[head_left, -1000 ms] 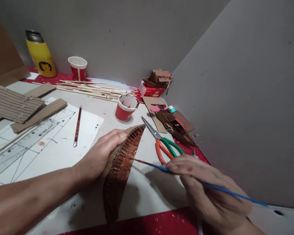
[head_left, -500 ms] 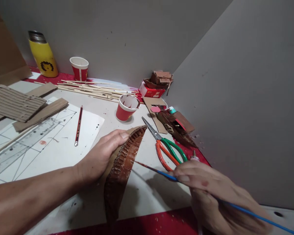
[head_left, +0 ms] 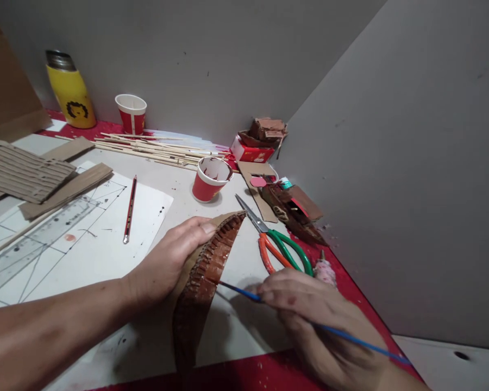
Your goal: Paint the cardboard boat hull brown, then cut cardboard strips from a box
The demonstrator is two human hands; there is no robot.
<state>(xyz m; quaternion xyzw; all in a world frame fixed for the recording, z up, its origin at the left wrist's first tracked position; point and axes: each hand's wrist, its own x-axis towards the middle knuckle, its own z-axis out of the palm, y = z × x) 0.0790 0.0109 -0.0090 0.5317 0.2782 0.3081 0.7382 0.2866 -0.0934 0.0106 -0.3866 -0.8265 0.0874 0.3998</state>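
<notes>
My left hand (head_left: 179, 252) grips a curved cardboard piece (head_left: 201, 298) by its upper edge, thumb on top. The piece is shaped like a boat hull; its near face is painted brown, with a row of short ridges along the curved edge. Between the fingers of my right hand (head_left: 305, 315) is a blue paintbrush (head_left: 244, 293). The brush's dark tip touches the brown face near its middle. Scissors (head_left: 269, 233) with orange and green handles lie just beyond my right hand. Behind the cardboard stands a red and white paper cup (head_left: 212, 179) with brown paint inside.
On the left lie a pencil (head_left: 131, 209), a clear ruler (head_left: 44, 239), drawn paper (head_left: 118, 255) and corrugated cardboard (head_left: 24, 171). Thin sticks (head_left: 155, 149), another cup (head_left: 131, 115) and a yellow bottle (head_left: 71, 92) are at the back. A brown model boat (head_left: 295, 212) sits by the right wall.
My right hand has moved left and the brush tip has slid slightly down the brown face. A pink-wrapped tube beside the scissors now shows more. My left hand holds nearly still.
</notes>
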